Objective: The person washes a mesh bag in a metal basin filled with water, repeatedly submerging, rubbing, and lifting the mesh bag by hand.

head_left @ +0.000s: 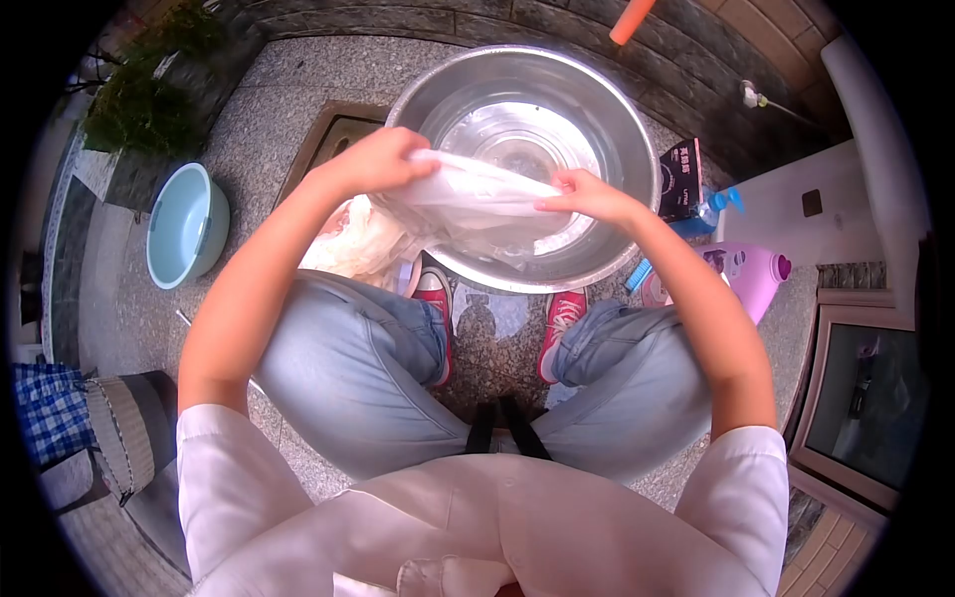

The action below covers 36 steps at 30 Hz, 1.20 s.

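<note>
My left hand [390, 159] and my right hand [589, 195] hold a thin, white, see-through sheet [477, 191] stretched between them. Whether it is cloth or plastic I cannot tell. My fingers are closed on its two upper ends, and its lower part hangs in loose folds. Beneath it stands a large round metal basin [622, 129], with what looks like clear water in the bottom. To the left of the basin, partly behind my left forearm and knee, lies a crumpled cream-white heap [363, 244] of soft material.
A light blue plastic basin [184, 244] stands at left. Right of the metal basin are a black box [681, 177], a blue pump bottle [708, 211], a purple jug [751, 271] and a blue brush [639, 276]. An orange pipe [632, 20] juts in above.
</note>
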Motion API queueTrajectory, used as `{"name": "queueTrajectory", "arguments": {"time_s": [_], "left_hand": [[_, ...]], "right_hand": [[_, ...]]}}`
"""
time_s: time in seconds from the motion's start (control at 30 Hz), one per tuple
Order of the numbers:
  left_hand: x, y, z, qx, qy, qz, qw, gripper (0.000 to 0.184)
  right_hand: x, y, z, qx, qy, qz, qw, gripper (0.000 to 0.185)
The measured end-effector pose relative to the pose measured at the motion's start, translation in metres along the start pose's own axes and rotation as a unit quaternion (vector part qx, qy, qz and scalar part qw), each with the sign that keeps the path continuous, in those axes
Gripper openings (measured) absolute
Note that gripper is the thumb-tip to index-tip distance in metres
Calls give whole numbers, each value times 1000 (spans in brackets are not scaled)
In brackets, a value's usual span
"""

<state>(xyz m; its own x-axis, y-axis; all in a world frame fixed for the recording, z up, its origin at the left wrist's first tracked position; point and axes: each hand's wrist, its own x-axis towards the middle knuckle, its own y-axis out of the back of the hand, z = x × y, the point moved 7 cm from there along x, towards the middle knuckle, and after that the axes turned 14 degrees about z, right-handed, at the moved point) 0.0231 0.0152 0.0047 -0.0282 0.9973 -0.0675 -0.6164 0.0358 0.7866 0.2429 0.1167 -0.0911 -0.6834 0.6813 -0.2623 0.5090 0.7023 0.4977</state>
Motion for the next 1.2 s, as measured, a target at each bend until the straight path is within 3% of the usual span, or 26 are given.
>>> {"name": "queueTrajectory", "arguments": {"time_s": [0.03,0.13,0.23,0.3,0.37,0.43,0.5,0.63,0.7,0.73,0.8,0.9,0.97,1.03,1.2], "left_hand": [[2,7,-5,-8,-8,51,999,27],[6,5,-21,-44,22,75,996,26],[8,4,-31,-57,58,98,992,25],[11,9,-33,-31,46,140,989,28],[15,10,-37,-16,27,163,986,28],[13,17,-33,1,9,186,982,29],[11,20,-44,-42,94,172,980,27],[11,15,-47,-25,93,165,982,27],[13,19,-53,-27,99,181,978,28],[13,23,-56,-30,102,198,974,29],[11,27,-63,-52,112,186,975,31],[9,31,-72,-89,106,174,975,32],[11,39,-70,-59,51,213,974,33],[12,41,-75,-47,67,236,968,32],[9,56,-66,6,77,326,942,29]], "right_hand": [[-2,1,-2,1,-1,-1,1000,31],[-7,-4,-8,67,-6,-35,997,34],[-3,6,-14,61,51,4,997,38],[-1,14,-1,-3,-61,-25,998,41],[-3,21,-5,-11,-76,-35,996,41],[-5,24,-17,18,-8,-49,999,39],[1,31,-5,41,19,-26,999,32],[6,48,6,-23,30,67,997,18],[2,63,3,-306,74,140,939,19],[3,68,10,-305,74,140,939,19],[8,79,14,-90,79,153,981,22],[13,86,8,-5,87,156,984,23],[13,88,4,48,67,149,985,24],[11,91,1,143,-16,169,975,22],[7,98,-15,88,28,207,974,18]]}}
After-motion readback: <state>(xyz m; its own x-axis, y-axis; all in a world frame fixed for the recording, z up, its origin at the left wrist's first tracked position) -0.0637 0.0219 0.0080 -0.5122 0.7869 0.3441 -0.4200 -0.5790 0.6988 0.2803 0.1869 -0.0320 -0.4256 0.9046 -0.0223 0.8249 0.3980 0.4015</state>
